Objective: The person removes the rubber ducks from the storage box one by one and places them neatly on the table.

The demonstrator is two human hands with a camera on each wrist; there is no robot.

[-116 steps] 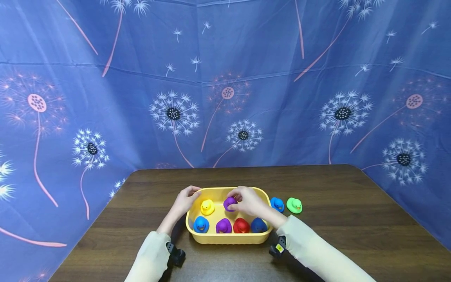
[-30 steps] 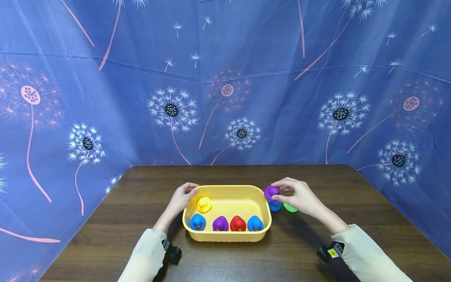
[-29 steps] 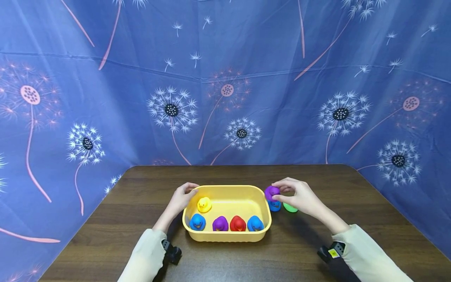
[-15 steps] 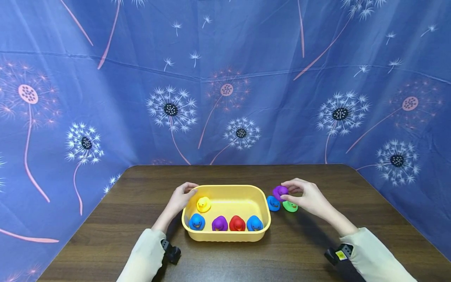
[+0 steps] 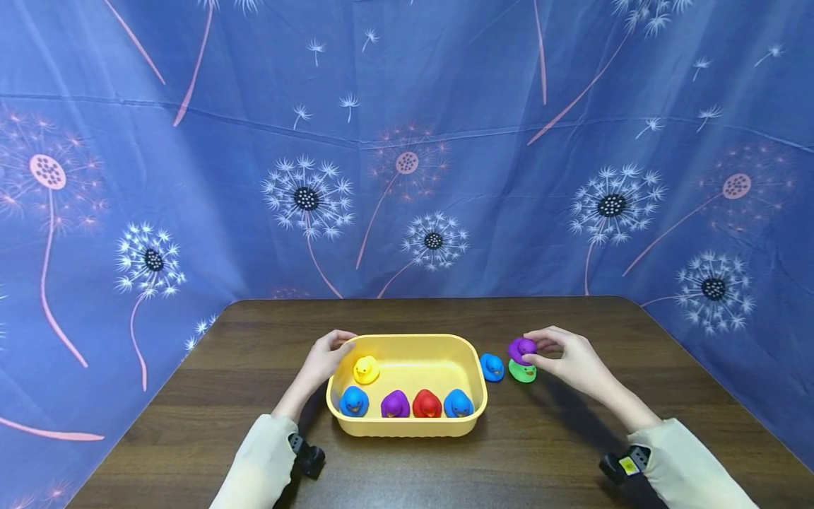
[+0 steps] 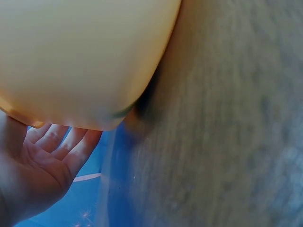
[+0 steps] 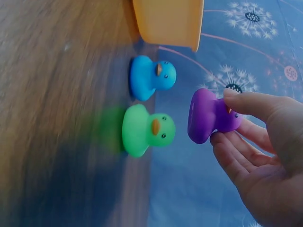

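Note:
Between thumb and fingers, my right hand pinches a purple rubber duck by its head, off the table. In the head view the duck overlaps the top of a green rubber duck; the right wrist view shows a gap between them. Left of the green one sits a blue rubber duck on the table. My left hand grips the far left corner of a yellow tub, thumb at the rim and fingers outside. The left wrist view shows those fingers behind the tub wall.
Inside the tub are a yellow duck, a blue duck, a purple duck, a red duck and another blue duck. The brown wooden table ends at a blue dandelion-print cloth.
My right hand lifted the purple duck out of the tub and carried it right, past the blue duck to the green one. My left hand keeps its hold on the tub.

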